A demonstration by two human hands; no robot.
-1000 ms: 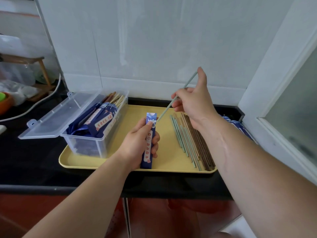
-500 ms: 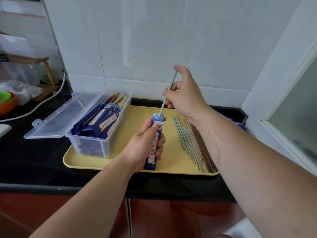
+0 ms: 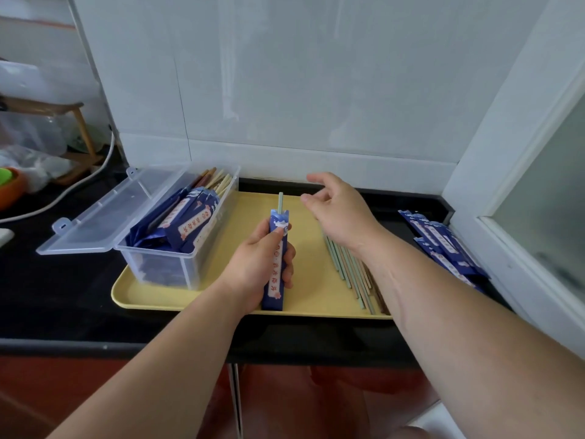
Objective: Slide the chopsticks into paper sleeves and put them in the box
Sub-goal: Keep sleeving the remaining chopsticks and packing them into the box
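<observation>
Holds a blue paper sleeve (image 3: 274, 293) upright in the left grip (image 3: 256, 267), fingers curled round it, over the yellow tray (image 3: 310, 280). Shows 1 pale green chopstick (image 3: 280, 201) poking from the sleeve's top. Hovers the right grip (image 3: 342, 213) near that chopstick, fingers loose, holding nothing. Has loose chopsticks (image 3: 345, 270) on the tray's right, filled sleeves in the clear box (image 3: 158, 267) at its left, spare sleeves (image 3: 440, 245) on the black desk (image 3: 57, 280).

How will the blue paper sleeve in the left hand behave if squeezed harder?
Probably light and floppy: the blue paper sleeve looks thin and flat, so it may crease in the left hand. The green chopstick inside likely stiffens it.
</observation>
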